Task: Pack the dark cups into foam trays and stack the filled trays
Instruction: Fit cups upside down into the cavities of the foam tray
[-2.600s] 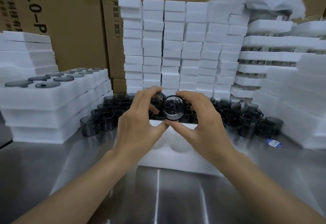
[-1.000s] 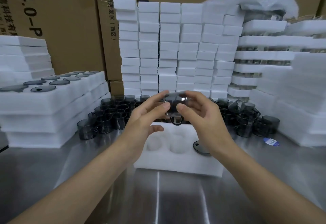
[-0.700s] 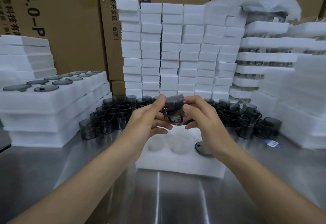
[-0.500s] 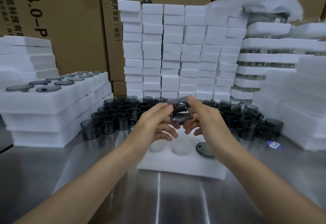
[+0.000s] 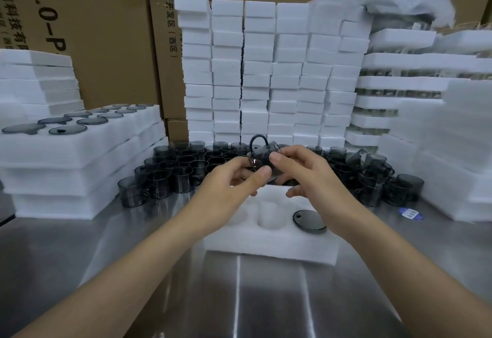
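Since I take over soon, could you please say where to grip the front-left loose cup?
Grip the cup by its wall, coming from the front left: it stands upright, mouth up, and other cups crowd only its back and right.

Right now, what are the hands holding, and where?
Left hand and right hand pinch a dark cup by its sides, handle up.

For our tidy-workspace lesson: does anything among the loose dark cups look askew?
Yes. The right-hand cups lie tipped and jumbled, while the left-hand cups stand upright in rows. A small blue label also lies loose beside them.
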A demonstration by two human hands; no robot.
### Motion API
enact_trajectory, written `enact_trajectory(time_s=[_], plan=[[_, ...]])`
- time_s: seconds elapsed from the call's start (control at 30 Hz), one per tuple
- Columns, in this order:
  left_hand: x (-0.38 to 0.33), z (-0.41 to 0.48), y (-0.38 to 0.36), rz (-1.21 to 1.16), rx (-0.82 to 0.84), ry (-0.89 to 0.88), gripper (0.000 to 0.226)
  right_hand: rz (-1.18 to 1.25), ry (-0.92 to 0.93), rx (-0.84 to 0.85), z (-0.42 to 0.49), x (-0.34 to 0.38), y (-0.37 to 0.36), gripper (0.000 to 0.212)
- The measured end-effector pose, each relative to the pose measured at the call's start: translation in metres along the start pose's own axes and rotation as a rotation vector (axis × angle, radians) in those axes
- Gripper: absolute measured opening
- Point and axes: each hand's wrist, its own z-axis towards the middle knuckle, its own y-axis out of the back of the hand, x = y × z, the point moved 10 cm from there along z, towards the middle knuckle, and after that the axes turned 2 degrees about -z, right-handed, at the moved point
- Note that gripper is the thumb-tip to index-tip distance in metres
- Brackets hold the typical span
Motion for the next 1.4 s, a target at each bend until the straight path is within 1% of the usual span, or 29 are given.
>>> enact_trajectory(time_s=[0.07,0.13,0.17,0.2,0.23,0.3,0.37,0.4,0.5,0.63,0.7,0.83,0.9,0.93,1.07,1.13,1.23,1.27,1.33,1.4], plan=[[0.007,0.001,0.005,0.166,0.028,-0.014,0.045,-0.008,-0.001,-0.052,0.003,-0.003,0.009,0.048],[0.013,0.0,0.016,0.534,0.024,-0.039,0.047,-0.038,-0.012,-0.126,0.006,-0.009,0.022,0.048],[0.018,0.0,0.018,0.716,0.048,-0.049,0.05,-0.068,-0.02,-0.157,0.007,-0.013,0.029,0.047],[0.024,0.0,0.018,0.822,0.093,-0.039,0.051,-0.099,-0.027,-0.181,0.009,-0.017,0.035,0.047],[0.033,0.0,0.017,0.842,0.147,0.0,0.051,-0.128,-0.033,-0.199,0.01,-0.021,0.041,0.048],[0.048,0.001,0.014,0.757,0.235,0.088,0.045,-0.169,-0.038,-0.217,0.013,-0.027,0.049,0.047],[0.053,0.002,0.012,0.726,0.269,0.12,0.037,-0.203,-0.038,-0.227,0.014,-0.031,0.054,0.047],[0.055,0.003,0.013,0.734,0.268,0.129,0.035,-0.229,-0.038,-0.233,0.014,-0.032,0.056,0.048],[0.05,0.003,0.017,0.807,0.237,0.124,0.043,-0.313,-0.032,-0.244,0.014,-0.033,0.064,0.047],[0.044,0.002,0.023,0.838,0.176,0.136,0.044,-0.365,-0.023,-0.209,0.014,-0.032,0.066,0.039],[0.041,0.002,0.023,0.857,0.168,0.134,0.044,-0.379,-0.015,-0.189,0.014,-0.03,0.064,0.035],[0.04,0.003,0.026,0.911,0.135,0.096,0.052,-0.364,-0.005,-0.157,0.013,-0.029,0.059,0.027],[0.04,0.003,0.028,0.899,0.117,0.083,0.053,-0.366,-0.003,-0.117,0.014,-0.028,0.055,0.019],[0.04,0.003,0.029,0.885,0.109,0.08,0.054,-0.367,-0.004,-0.093,0.013,-0.027,0.053,0.019],[0.037,0.003,0.028,0.86,0.107,0.07,0.056,-0.377,0.004,-0.021,0.012,-0.022,0.047,0.033],[0.037,0.003,0.027,0.867,0.113,0.07,0.057,-0.405,0.016,0.05,0.01,-0.023,0.037,0.031],[0.037,0.003,0.027,0.857,0.12,0.07,0.059,-0.462,-0.001,0.144,0.01,-0.031,0.028,0.038],[0.037,0.003,0.027,0.853,0.121,0.068,0.06,-0.472,-0.004,0.156,0.011,-0.033,0.027,0.033],[0.036,0.002,0.027,0.845,0.12,0.067,0.06,-0.489,-0.011,0.142,0.013,-0.035,0.03,0.019],[0.036,0.002,0.026,0.84,0.12,0.063,0.059,-0.521,-0.029,0.063,0.017,-0.039,0.041,0.029]])
